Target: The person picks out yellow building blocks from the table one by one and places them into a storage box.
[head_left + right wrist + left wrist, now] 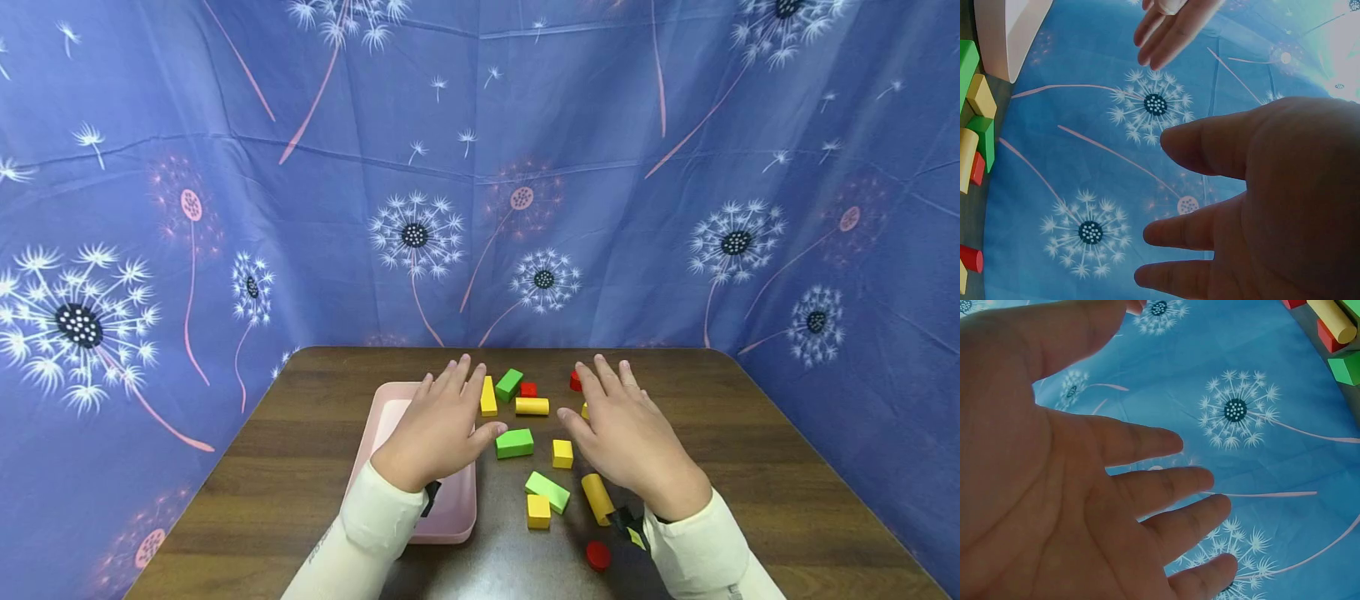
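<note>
My left hand [442, 425] is held over the pink tray [467, 508], fingers straight and thumb spread. The left wrist view shows its bare palm [1041, 506] with nothing in it. My right hand [633, 433] hovers over the right side of the scattered blocks, its fingers extended as well; its palm [1291, 206] is bare too. Between the hands lie a green block [514, 444], a yellow cube [562, 454], a yellow cylinder [532, 407] and a small red block [528, 390]. Another yellow cylinder [597, 500] lies below the right hand, near its wrist.
Nearer the front are a light green block [547, 492], a yellow cube [538, 512] and a red disc [597, 556]. Farther back stand a yellow block [488, 397] and a green block [509, 385]. The wooden table [262, 483] ends at a blue dandelion-print cloth [480, 167].
</note>
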The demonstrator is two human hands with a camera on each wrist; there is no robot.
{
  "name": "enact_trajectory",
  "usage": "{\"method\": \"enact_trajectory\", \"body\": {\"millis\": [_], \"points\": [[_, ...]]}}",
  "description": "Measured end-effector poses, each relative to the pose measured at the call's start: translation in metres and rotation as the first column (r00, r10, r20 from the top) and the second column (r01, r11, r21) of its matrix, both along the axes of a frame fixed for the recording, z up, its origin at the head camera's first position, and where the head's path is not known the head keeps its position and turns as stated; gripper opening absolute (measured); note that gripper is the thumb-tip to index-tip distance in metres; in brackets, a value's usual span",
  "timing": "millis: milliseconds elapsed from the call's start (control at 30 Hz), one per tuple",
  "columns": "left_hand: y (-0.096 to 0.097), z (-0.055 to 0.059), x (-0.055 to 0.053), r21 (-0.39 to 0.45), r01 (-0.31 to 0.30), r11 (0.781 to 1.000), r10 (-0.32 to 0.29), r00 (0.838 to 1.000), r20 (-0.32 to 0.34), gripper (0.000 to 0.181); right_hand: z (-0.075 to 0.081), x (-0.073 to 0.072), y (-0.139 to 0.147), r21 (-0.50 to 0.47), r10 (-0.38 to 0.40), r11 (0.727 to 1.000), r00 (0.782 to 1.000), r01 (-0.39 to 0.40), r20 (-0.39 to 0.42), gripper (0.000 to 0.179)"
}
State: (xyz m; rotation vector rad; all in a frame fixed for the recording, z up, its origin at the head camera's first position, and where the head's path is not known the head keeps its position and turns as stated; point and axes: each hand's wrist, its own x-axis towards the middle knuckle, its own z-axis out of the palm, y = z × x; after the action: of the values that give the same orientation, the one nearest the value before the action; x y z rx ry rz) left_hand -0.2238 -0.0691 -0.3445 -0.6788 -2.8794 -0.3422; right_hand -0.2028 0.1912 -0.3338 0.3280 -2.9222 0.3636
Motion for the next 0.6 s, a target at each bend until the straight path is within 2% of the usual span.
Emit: {"method": "enact_trajectory", "body": {"millis": [167, 300, 433, 600], "points": [[0.0, -0.001, -0.001, 0.002, 0.017, 1.0, -0.017, 1.0, 0.001, 0.086, 0.0, 0.001, 0.002, -0.004, 0.004, 1.0, 1.0, -0.004, 0.011, 0.076], [-0.009, 0.001, -0.001, 0.034, 0.023, 0.999, -0.024, 1.0, 0.01, 0.084, 0.001, 0.001, 0.004, -0.014, 0.018, 1.0, 1.0, -0.018, 0.019, 0.076], [-0.024, 0.0, -0.005, 0.047, 0.009, 0.999, -0.006, 0.998, -0.059, 0.076, 0.002, 0.001, 0.005, -0.032, 0.027, 0.999, 0.999, -0.026, 0.032, 0.074], [-0.038, -0.009, -0.011, 0.022, -0.018, 1.0, 0.021, 0.99, -0.136, 0.067, 0.003, 0.001, 0.005, -0.032, 0.022, 0.999, 1.0, -0.021, 0.017, 0.071]]}}
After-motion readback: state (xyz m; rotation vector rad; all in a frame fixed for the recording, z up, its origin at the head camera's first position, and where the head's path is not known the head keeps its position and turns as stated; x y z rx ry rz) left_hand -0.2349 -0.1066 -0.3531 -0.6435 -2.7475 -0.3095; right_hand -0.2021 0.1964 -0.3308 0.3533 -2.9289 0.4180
